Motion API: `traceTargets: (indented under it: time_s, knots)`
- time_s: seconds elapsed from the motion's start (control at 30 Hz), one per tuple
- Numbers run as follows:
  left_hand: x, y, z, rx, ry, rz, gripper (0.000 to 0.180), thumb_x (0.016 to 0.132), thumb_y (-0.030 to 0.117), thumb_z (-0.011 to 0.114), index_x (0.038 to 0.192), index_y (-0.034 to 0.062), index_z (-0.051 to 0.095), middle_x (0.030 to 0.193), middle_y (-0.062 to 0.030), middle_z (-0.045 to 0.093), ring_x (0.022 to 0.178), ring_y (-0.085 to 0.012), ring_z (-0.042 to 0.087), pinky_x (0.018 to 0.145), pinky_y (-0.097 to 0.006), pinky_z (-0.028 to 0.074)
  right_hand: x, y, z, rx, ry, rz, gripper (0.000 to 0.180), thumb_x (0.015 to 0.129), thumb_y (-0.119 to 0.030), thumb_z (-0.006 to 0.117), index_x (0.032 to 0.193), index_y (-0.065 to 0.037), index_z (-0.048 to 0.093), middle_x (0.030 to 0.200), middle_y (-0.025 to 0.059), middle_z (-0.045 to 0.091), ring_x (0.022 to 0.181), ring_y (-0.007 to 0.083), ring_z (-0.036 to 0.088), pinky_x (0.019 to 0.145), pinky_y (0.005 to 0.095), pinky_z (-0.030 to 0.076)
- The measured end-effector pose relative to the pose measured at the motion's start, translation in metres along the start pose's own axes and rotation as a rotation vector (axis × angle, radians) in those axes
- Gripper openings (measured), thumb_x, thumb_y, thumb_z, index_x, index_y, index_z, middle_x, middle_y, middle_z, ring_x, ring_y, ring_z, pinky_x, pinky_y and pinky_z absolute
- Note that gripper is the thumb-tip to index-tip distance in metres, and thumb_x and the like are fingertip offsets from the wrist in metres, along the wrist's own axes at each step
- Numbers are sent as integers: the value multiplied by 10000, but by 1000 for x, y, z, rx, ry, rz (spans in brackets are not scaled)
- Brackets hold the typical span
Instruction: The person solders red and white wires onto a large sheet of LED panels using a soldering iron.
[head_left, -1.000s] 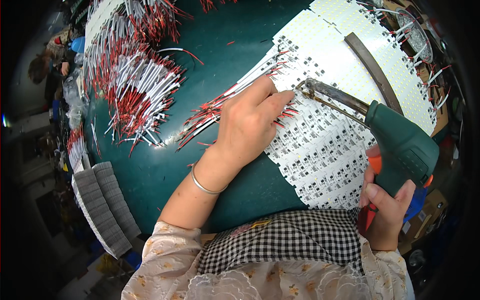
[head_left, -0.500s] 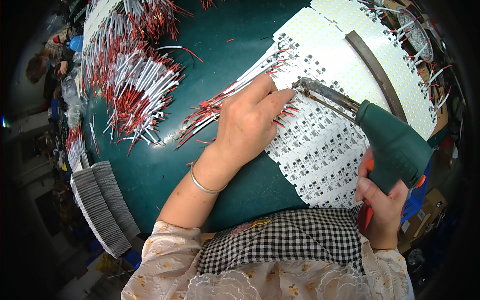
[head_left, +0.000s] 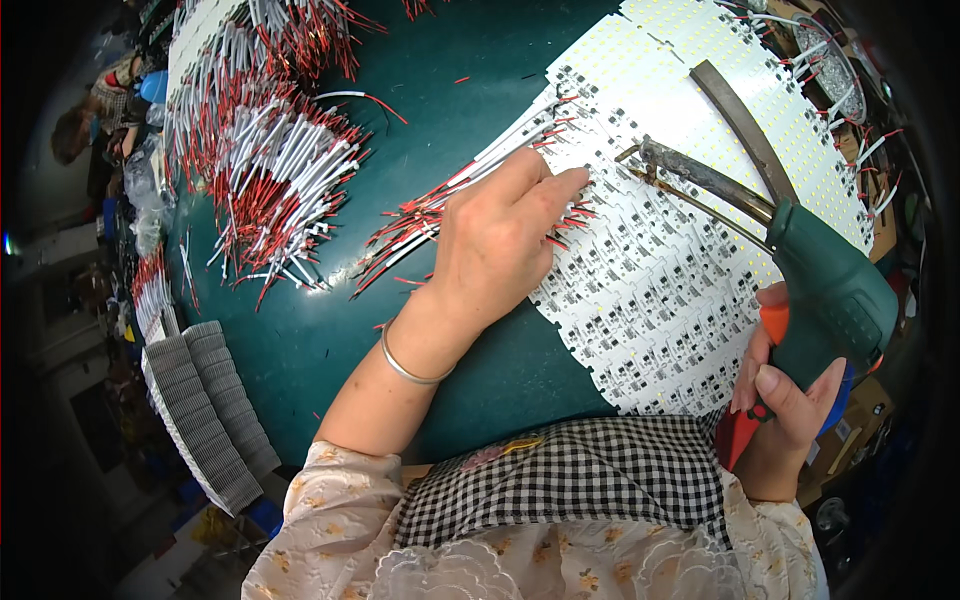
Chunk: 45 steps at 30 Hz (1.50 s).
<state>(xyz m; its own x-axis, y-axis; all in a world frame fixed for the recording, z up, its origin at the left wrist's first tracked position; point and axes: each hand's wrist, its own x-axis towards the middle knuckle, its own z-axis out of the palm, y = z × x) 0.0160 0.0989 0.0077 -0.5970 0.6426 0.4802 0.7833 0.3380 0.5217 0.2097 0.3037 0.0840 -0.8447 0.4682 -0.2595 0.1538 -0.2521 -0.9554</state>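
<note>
My right hand [head_left: 792, 402] grips a green soldering gun [head_left: 835, 290] with an orange trigger. Its dark, scorched barrel points left, and the tip is just above the white circuit boards [head_left: 660, 290], a short gap from my left fingertips. My left hand [head_left: 500, 225] lies over the boards' left edge, thumb and forefinger pinched on a wire that the fingers mostly hide. Red and white wires [head_left: 500, 150] fan out from beneath this hand, some ends resting on the boards. Part of a red object [head_left: 735, 437] shows below my right hand.
A large heap of red and white wires [head_left: 285, 180] covers the table's left side. Grey ribbed strips [head_left: 215, 410] are stacked at the near left. A dark curved bar [head_left: 745, 130] lies across the boards. At the far right stands a round metal dish [head_left: 835, 75]. Another person [head_left: 100, 125] is at the far left.
The soldering gun has moved right, its tip now away from my left fingertips. My right hand moved slightly with it. My left hand has stayed almost still.
</note>
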Motion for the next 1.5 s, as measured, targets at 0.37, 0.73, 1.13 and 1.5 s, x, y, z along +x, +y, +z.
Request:
traceTargets:
  time_s: [0.37,0.73,1.13,1.5]
  knots:
    - [0,-2,1,-84,-30,48,467,563,-164,597,950,56,736,715,-63,584,599,-167,574,494,-286,444,-13,13,-18,-37,-74,78,625,742,-2,696,1295,99,421,1094,202,535,617,144,531,480,237,466]
    - [1,-3,1,-54,-18,91,446,555,-149,641,942,56,727,725,-59,587,611,-178,590,496,-290,464,-7,10,0,-151,-38,-12,590,761,-146,727,1199,137,451,751,143,546,462,137,522,412,247,462]
    - [3,4,1,30,-15,125,440,556,-119,651,951,62,713,713,-58,572,585,-190,589,469,-306,461,-17,17,-5,-226,-62,45,551,773,-64,688,1240,98,445,839,119,553,531,134,543,465,236,472]
    - [2,7,2,70,-6,126,456,533,-108,643,951,63,700,728,-53,566,570,-199,581,461,-320,458,-9,3,-6,-70,10,-44,646,779,-165,732,1239,134,390,676,93,523,427,134,500,391,245,450]
